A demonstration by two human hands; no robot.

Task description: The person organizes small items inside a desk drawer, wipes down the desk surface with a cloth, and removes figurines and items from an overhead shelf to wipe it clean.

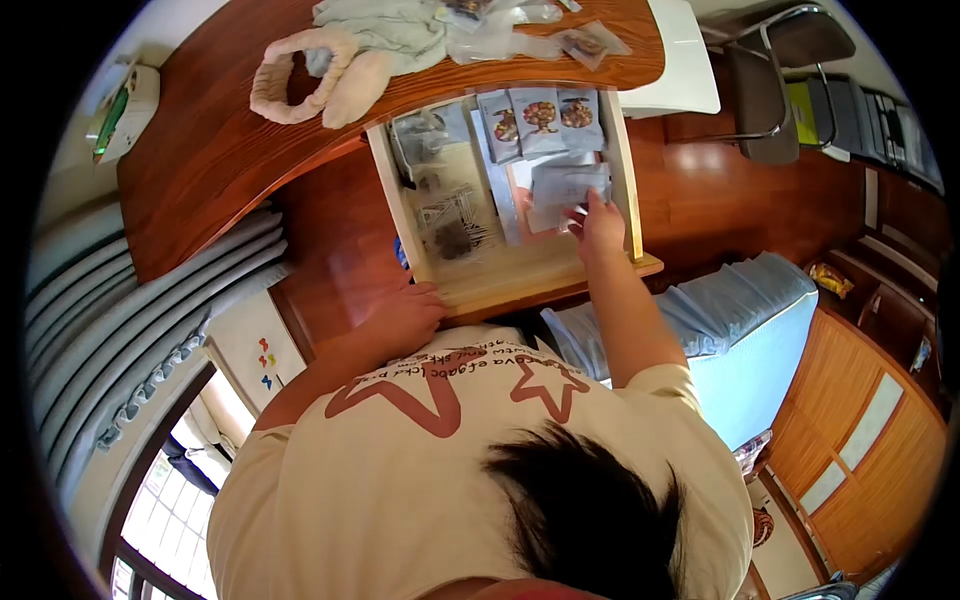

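Observation:
A wooden drawer (pixel 520 287) is pulled out from under the desk, in front of my body. My right hand (pixel 597 228) reaches in over its right side, fingers closed at the lower edge of a pale grey packet (pixel 560 188). Just behind lie several printed sachets (pixel 541 115) with round colourful pictures, side by side. Beneath the pale packet shows a flat light sheet or folder, partly covered. My left hand (pixel 412 308) is at the drawer's front left corner, its fingers bent over the edge. In the drawer's left part are thin white sticks (pixel 480 215) and a dark bundle (pixel 452 240).
On the desk (pixel 200 165) lie a fluffy headband (pixel 300 75), a pale cloth (pixel 395 35) and clear plastic bags (pixel 505 40). A chair (pixel 765 95) stands at the right. Behind the right arm is a blue-covered piece of furniture (pixel 735 305); curtains (pixel 170 310) hang at the left.

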